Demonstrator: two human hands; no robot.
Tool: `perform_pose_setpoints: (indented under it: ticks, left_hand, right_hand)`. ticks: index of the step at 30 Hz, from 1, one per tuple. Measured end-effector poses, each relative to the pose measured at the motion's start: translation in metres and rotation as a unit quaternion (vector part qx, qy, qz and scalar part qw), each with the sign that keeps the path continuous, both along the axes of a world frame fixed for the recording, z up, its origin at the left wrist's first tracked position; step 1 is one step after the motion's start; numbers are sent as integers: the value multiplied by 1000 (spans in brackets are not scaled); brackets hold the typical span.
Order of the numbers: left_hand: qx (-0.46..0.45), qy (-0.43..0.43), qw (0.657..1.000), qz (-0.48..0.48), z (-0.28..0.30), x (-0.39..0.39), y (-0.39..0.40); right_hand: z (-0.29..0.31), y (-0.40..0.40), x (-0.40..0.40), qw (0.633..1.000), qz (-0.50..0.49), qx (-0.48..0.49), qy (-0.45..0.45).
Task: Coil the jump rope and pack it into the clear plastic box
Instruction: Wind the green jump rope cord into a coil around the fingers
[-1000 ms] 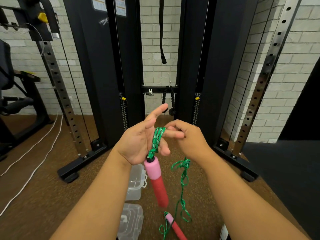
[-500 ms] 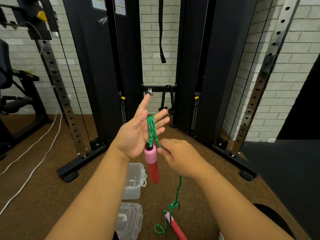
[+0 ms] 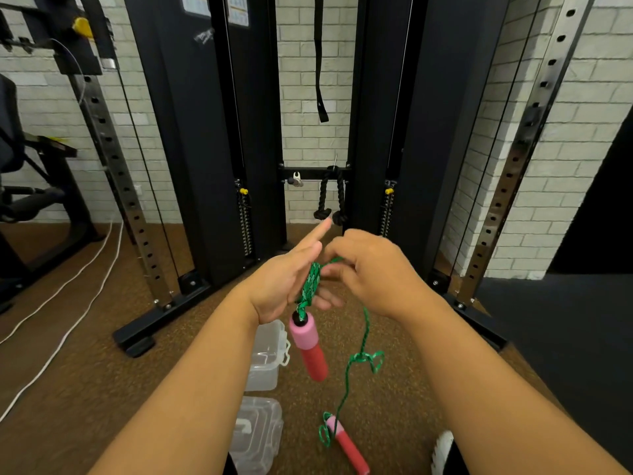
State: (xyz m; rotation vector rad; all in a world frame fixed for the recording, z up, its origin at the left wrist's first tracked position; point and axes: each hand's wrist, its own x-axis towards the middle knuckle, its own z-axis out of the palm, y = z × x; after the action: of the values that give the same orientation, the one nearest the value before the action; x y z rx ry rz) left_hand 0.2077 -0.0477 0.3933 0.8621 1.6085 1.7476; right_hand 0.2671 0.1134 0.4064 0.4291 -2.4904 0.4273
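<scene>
Item 1, left hand: we hold it palm-up with the index finger pointing out toward 12 o'clock; turns of green rope lie wound across its fingers, so it is open yet carrying the coil.

Item 2, right hand: we keep it just at 3 o'clock of the left hand, fingers curled and pinched on the rope where it meets the coil.

Item 3, upper handle: pink collar over a red grip, hanging in the air at 6 o'clock below the left palm, tilted slightly.

Item 4, loose rope: it drops from the right hand toward 6 o'clock, kinks into a small loop midway, and runs down to the floor.

Item 5, second handle: lying on the floor at 6 o'clock of the hands, a rope loop beside its pink end.

Item 6, clear plastic box: open on the floor, at 7 o'clock of the hanging handle, partly behind our left forearm.

Item 7, clear lid: on the floor at 6 o'clock of the box, apart from it.

Item 8, cable machine: black uprights at 12 o'clock against a white brick wall.
</scene>
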Motion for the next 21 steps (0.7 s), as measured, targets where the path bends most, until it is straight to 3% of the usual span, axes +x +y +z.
perform_pose_setpoints:
  ticks: [6,12,21]
  left_hand:
    - [8,-8,1000,-13,3,6,-2]
    - [108,-31,993,-41,12,4,0]
    - [198,-36,979,16,13,4,4]
  right_hand:
    - [5,19,-12,993,-41,-105,18]
    - [-18,14,-17,978,-47,-204,-17]
    - [-52,-12,-7,975,-15,-212,-58]
